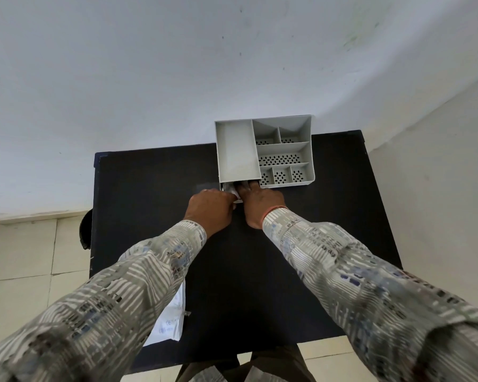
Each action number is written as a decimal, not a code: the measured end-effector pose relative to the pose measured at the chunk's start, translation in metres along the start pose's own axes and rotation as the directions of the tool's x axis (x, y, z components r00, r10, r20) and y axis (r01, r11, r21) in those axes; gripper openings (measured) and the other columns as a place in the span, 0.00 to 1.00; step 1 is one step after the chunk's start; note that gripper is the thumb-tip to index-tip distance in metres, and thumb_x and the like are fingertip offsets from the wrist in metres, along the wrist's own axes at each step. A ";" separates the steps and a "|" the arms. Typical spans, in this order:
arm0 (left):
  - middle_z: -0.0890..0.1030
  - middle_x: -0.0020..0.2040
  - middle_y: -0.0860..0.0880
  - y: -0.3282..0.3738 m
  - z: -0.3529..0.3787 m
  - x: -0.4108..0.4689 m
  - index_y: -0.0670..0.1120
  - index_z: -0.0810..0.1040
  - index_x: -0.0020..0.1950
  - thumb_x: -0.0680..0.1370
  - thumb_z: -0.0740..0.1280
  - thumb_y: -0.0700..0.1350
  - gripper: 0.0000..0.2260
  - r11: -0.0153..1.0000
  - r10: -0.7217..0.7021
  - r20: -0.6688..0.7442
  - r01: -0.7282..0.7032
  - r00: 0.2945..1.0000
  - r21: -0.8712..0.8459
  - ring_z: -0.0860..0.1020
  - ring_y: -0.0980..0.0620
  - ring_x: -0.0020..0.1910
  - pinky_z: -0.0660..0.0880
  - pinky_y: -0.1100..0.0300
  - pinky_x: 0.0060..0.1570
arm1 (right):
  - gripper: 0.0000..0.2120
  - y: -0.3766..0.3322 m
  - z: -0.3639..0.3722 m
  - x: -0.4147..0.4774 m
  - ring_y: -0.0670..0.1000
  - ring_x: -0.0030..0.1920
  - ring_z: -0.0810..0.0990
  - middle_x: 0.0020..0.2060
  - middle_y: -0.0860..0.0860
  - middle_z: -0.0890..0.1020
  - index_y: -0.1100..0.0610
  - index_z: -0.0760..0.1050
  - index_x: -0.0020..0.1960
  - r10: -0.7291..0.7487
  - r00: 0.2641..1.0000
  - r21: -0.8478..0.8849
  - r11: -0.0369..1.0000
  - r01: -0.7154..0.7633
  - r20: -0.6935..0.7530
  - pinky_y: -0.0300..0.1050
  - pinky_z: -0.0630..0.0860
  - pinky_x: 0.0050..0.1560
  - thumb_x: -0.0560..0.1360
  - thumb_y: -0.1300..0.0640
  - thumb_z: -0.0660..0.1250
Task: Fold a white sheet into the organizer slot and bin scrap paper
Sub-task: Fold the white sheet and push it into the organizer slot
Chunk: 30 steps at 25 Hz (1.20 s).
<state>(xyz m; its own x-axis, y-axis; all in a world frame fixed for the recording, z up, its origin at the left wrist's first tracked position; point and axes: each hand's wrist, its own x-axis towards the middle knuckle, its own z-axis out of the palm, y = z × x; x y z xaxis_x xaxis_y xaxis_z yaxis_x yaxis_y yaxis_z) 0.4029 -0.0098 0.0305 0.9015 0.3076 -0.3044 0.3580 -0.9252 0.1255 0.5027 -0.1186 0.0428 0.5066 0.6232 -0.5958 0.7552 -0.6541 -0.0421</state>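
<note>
A grey desk organizer stands at the back of the black table, with a low slot opening at its front left. Both hands meet at that slot. My left hand is curled around the near edge of a folded white sheet, of which only a small white corner shows. My right hand lies flat beside it, fingers stretched into the slot mouth over the sheet. Most of the sheet is hidden by the hands and the organizer.
A white printed scrap paper lies at the table's near left edge, partly under my left sleeve. A dark round object sits on the floor by the table's left side. The organizer's perforated compartments hold nothing. A white wall rises behind.
</note>
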 end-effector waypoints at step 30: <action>0.86 0.61 0.43 -0.051 -0.005 -0.070 0.51 0.79 0.69 0.76 0.72 0.58 0.23 0.832 -0.349 0.132 0.372 0.928 -0.411 0.84 0.37 0.59 0.81 0.44 0.60 | 0.22 -0.027 0.035 -0.044 0.58 0.67 0.80 0.67 0.55 0.82 0.53 0.77 0.72 0.031 0.998 0.419 0.908 -0.008 -0.048 0.50 0.76 0.69 0.79 0.51 0.68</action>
<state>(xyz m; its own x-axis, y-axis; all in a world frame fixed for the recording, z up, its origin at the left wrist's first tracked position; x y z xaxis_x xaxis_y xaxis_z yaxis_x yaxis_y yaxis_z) 0.3225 0.0173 0.0499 0.6790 0.5793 -0.4509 0.7333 -0.5642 0.3794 0.4452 -0.1432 0.0417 0.5494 0.6224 -0.5575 0.5074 -0.7786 -0.3692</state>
